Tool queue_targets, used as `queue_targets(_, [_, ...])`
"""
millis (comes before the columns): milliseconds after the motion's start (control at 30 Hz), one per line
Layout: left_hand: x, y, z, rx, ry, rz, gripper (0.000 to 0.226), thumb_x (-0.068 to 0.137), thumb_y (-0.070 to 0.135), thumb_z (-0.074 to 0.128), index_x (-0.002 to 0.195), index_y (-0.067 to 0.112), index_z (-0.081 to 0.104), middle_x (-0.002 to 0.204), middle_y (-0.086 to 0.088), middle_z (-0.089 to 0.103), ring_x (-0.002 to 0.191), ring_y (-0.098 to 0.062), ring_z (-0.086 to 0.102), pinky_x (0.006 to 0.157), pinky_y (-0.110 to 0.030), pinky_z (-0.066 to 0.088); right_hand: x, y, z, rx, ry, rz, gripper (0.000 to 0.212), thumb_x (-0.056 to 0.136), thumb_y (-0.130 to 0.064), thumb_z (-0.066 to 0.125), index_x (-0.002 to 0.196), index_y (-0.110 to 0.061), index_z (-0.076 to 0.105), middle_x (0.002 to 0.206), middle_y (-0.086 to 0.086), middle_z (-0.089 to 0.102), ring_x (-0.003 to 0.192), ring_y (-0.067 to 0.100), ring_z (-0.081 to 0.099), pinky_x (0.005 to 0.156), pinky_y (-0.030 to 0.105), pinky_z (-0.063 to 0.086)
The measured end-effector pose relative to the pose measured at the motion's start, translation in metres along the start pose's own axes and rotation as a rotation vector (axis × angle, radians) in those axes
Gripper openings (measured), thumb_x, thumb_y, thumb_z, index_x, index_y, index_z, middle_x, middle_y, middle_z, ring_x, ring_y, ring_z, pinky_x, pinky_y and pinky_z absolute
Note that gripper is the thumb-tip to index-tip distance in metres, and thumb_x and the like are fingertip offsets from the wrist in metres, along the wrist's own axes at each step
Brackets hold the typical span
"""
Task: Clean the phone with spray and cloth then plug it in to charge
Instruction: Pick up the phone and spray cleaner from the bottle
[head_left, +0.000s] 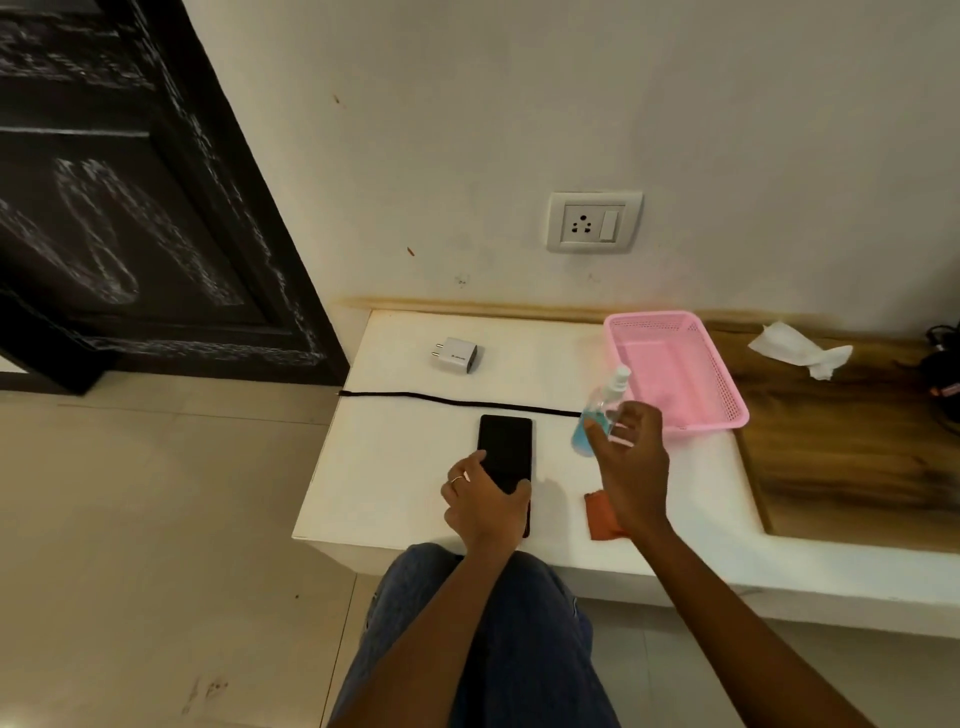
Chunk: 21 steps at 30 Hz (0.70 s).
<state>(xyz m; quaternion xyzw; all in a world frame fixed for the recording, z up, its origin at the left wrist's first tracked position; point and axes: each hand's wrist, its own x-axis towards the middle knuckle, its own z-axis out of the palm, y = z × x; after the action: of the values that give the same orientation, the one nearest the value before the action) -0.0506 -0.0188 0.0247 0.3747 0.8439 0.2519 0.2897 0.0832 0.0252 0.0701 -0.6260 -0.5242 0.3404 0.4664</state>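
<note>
A black phone (505, 449) lies screen-up on the white counter (395, 467). My left hand (485, 506) grips its near end, thumb on one edge and fingers on the other. My right hand (631, 467) is around the clear spray bottle (597, 415) of blue liquid, fingers partly spread, and the bottle tilts with its white nozzle toward the basket. An orange cloth (600, 517) lies on the counter, partly hidden under my right wrist. A black cable (457, 401) runs straight across behind the phone. A white charger adapter (457, 355) lies farther back. The wall socket (594, 222) is above.
A pink plastic basket (691, 332) stands just behind the bottle. A crumpled white tissue (802, 349) lies on the wooden surface (841, 457) to the right. Dark objects sit at the far right edge. A dark door (130, 208) stands left. My knee in jeans (493, 623) is below the counter.
</note>
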Motion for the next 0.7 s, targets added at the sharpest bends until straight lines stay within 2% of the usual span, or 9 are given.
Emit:
queue_targets(133, [0.012,0.002,0.005,0.096,-0.137,-0.105,0.102,0.072,0.06,0.069,0.148,0.019,0.014,0.154,-0.008,0.023,0.14,-0.028,0.024,0.107,-0.049,0.032,-0.02,0.009,0.005,-0.013,-0.027,0.036,0.041,0.084,-0.022,0.067,0.118,-0.014,0.046,0.118,0.002,0.059,0.104,0.02,0.058,0.088,0.038,0.051])
queue_targets(233, [0.018,0.004,0.014,0.167,-0.177,-0.127,0.114,0.068,0.066,0.069,0.15,0.017,0.006,0.156,-0.009,0.018,0.142,-0.029,0.02,0.108,-0.049,0.03,-0.027,0.013,0.007,-0.016,-0.021,0.059,0.043,0.083,-0.022,0.067,0.119,-0.013,0.046,0.121,0.006,0.059,0.107,0.024,0.058,0.09,0.045,0.051])
queue_targets(467, [0.021,0.006,0.029,0.344,-0.153,-0.125,0.113,0.073,0.058,0.07,0.15,0.015,-0.001,0.154,-0.009,0.017,0.14,-0.029,0.022,0.106,-0.046,0.035,-0.035,0.024,0.007,-0.028,0.012,0.099,0.045,0.082,-0.022,0.069,0.12,-0.012,0.046,0.12,0.006,0.059,0.105,0.022,0.059,0.085,0.038,0.053])
queue_targets(600, [0.026,0.009,0.032,0.297,-0.163,-0.202,0.111,0.071,0.05,0.075,0.149,0.017,0.004,0.153,-0.011,0.018,0.138,-0.03,0.026,0.105,-0.046,0.037,-0.038,0.028,0.008,-0.047,0.016,0.123,0.047,0.082,-0.023,0.069,0.12,-0.011,0.045,0.122,0.007,0.059,0.101,0.017,0.058,0.083,0.032,0.052])
queue_targets(700, [0.03,0.011,0.031,0.204,-0.175,-0.231,0.108,0.068,0.043,0.08,0.146,0.017,0.01,0.151,-0.014,0.021,0.136,-0.031,0.029,0.103,-0.046,0.04,-0.039,0.028,0.009,-0.055,0.011,0.133,0.048,0.082,-0.023,0.069,0.121,-0.01,0.045,0.123,0.008,0.058,0.104,0.021,0.059,0.086,0.037,0.053])
